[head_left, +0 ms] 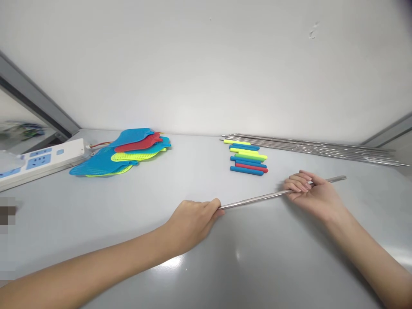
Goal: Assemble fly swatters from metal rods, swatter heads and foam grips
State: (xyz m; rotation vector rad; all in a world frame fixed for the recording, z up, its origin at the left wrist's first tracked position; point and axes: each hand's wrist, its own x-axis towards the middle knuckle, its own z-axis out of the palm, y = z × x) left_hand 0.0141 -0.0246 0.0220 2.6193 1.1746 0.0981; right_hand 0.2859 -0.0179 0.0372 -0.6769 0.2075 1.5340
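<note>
A slim silver telescopic metal rod [254,200] stretches between my two hands above the grey table, its right end a little farther from me. My left hand [193,221] is closed in a fist around its left end, hiding the tip. Farther right, my right hand [317,195] curls its fingers round the rod, palm turned up, with the thicker end sticking out beyond it. Beyond the rod lie several short coloured tubes like handles [246,171] in blue, red, green and yellow. Several similar metal rods [322,147] lie together behind my right hand.
Perforated plastic fly-swatter heads [99,161] in blue, red and yellow overlap at the back left. Beside them, a white power strip [72,150] with blue sockets reaches the left edge. A white wall [206,64] rises behind the table [257,257], with grey frame posts [38,92] at the sides.
</note>
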